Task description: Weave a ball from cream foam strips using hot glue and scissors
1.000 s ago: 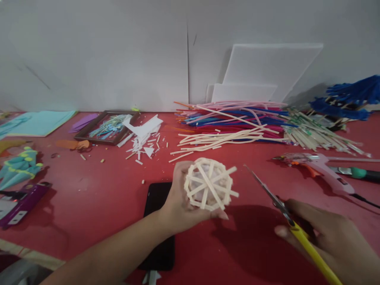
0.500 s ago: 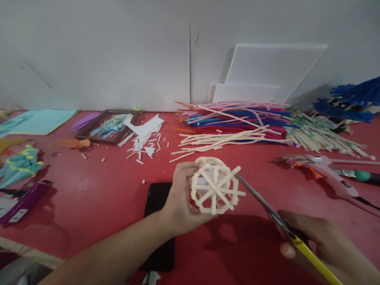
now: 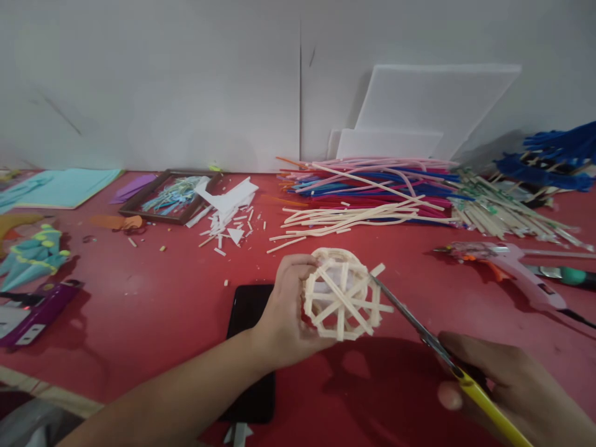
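Observation:
My left hand is closed around the side of a small round frame built from cream-coloured sticks. Crossed sticks span its face like wheel spokes, and two of them stick out past the rim on the right. My right hand grips scissors with yellow handles. The scissors' tip touches or overlaps the upper right of the frame, by one protruding stick end; whether the blades are around it I cannot tell. Under my left wrist lies a black phone, partly covered.
A pink glue gun rests at right. Behind the frame are cream pipe cleaners and a coloured pile of them. White scraps, a brown picture frame and a purple power strip lie leftward on the red table.
The round frame and my left hand have shifted slightly right, so the scissors' tip now meets the frame's upper right edge. My right hand has barely moved.

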`<action>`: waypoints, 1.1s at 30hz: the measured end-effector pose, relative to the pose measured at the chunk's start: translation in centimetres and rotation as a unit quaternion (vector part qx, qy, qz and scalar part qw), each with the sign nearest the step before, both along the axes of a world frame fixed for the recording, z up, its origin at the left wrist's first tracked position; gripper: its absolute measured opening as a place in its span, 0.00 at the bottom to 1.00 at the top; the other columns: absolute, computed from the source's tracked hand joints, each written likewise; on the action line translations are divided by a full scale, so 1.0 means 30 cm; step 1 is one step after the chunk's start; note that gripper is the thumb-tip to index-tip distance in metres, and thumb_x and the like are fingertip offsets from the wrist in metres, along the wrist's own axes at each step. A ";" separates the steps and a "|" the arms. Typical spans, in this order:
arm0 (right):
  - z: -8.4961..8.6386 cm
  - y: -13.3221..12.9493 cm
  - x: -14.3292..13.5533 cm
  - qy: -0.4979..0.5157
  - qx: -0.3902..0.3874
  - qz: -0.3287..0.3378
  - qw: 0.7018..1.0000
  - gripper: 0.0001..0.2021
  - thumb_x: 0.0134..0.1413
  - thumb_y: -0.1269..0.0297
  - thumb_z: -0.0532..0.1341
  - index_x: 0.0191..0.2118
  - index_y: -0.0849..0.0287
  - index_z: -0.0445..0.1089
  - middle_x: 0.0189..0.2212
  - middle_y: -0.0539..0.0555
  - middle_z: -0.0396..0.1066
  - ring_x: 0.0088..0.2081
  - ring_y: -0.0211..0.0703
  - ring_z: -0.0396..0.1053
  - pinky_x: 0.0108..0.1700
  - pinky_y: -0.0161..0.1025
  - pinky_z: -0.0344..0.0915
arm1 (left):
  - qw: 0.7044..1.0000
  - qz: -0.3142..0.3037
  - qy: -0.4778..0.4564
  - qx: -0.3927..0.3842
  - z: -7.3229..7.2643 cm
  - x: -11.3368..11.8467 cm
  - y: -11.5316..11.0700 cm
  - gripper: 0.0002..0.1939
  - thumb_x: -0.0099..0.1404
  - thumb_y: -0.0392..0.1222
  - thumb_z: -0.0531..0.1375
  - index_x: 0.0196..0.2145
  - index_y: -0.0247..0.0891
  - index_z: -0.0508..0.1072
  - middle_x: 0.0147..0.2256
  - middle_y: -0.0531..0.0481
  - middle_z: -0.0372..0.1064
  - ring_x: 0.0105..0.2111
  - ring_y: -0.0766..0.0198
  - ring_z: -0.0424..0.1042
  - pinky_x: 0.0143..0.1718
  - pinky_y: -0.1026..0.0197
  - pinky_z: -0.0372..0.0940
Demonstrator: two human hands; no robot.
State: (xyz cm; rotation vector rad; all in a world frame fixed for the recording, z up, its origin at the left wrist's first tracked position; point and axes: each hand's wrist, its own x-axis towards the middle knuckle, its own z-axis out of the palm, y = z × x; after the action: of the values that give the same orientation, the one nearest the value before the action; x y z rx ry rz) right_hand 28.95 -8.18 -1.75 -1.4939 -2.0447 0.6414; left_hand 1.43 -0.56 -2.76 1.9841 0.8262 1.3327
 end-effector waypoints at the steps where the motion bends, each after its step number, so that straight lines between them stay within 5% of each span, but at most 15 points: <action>1: 0.006 -0.003 -0.005 -0.002 0.004 -0.010 1.000 0.29 0.55 0.34 0.59 0.20 0.54 0.57 0.15 0.45 0.54 0.18 0.34 0.50 0.17 0.34 0.48 | 1.000 -0.004 0.001 0.001 0.000 -0.002 0.002 0.41 0.48 0.56 0.76 0.54 0.47 0.62 0.51 0.43 0.65 0.55 0.45 0.69 0.54 0.41 0.71; 5: 0.023 -0.022 -0.021 -0.005 0.059 -0.071 0.996 0.29 0.58 0.33 0.56 0.21 0.54 0.57 0.15 0.45 0.53 0.19 0.35 0.50 0.20 0.35 0.48 | 0.999 -0.021 0.010 0.037 0.006 -0.010 0.010 0.42 0.49 0.60 0.75 0.56 0.48 0.63 0.52 0.43 0.62 0.55 0.47 0.69 0.51 0.48 0.74; 10: -0.010 -0.028 -0.007 -0.014 0.111 -0.018 0.994 0.26 0.60 0.40 0.59 0.21 0.54 0.56 0.14 0.43 0.53 0.16 0.33 0.50 0.17 0.34 0.46 | 0.993 -0.014 0.025 0.118 0.033 -0.011 0.017 0.41 0.49 0.59 0.75 0.55 0.45 0.65 0.55 0.41 0.61 0.60 0.46 0.65 0.54 0.47 0.73; 14: -0.037 -0.017 0.017 -0.025 0.146 -0.020 0.989 0.25 0.61 0.42 0.58 0.21 0.53 0.57 0.13 0.43 0.53 0.15 0.34 0.50 0.15 0.34 0.45 | 0.994 -0.060 0.033 0.082 0.038 -0.003 0.010 0.42 0.51 0.53 0.76 0.59 0.46 0.63 0.58 0.39 0.64 0.58 0.46 0.69 0.56 0.46 0.72; 17: -0.037 -0.002 0.045 -0.030 0.118 -0.015 0.992 0.23 0.61 0.43 0.58 0.22 0.53 0.59 0.13 0.44 0.58 0.15 0.35 0.54 0.15 0.33 0.47 | 0.997 -0.067 -0.031 0.029 0.015 0.012 0.007 0.45 0.52 0.54 0.75 0.62 0.47 0.59 0.57 0.40 0.63 0.55 0.48 0.72 0.52 0.47 0.73; 20: -0.026 0.010 0.064 -0.034 0.038 0.019 0.998 0.19 0.62 0.46 0.57 0.25 0.53 0.65 0.15 0.45 0.63 0.16 0.37 0.60 0.16 0.32 0.54 | 0.992 -0.013 -0.097 0.078 -0.007 0.020 0.011 0.50 0.49 0.51 0.77 0.62 0.53 0.53 0.55 0.45 0.62 0.52 0.51 0.73 0.47 0.49 0.75; 26: 0.011 0.006 -0.005 -0.013 0.088 0.008 0.996 0.24 0.62 0.42 0.55 0.23 0.53 0.63 0.14 0.46 0.61 0.15 0.36 0.57 0.15 0.32 0.53 | 0.995 0.036 -0.035 0.087 0.014 0.001 0.028 0.54 0.41 0.62 0.77 0.60 0.51 0.58 0.50 0.46 0.61 0.50 0.51 0.71 0.46 0.47 0.76; 33: 0.068 0.014 -0.055 0.013 0.060 0.020 0.998 0.27 0.57 0.38 0.59 0.18 0.54 0.63 0.11 0.46 0.63 0.11 0.35 0.58 0.11 0.31 0.53 | 0.995 0.031 -0.028 0.093 0.017 0.011 0.020 0.52 0.46 0.64 0.75 0.62 0.49 0.56 0.51 0.45 0.57 0.51 0.51 0.69 0.47 0.48 0.76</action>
State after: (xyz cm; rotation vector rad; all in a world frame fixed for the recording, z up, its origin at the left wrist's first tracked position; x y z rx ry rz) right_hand 27.29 -7.76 0.28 -1.3717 -2.0599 0.5418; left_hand 1.75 0.05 -2.26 2.0654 0.7686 1.5430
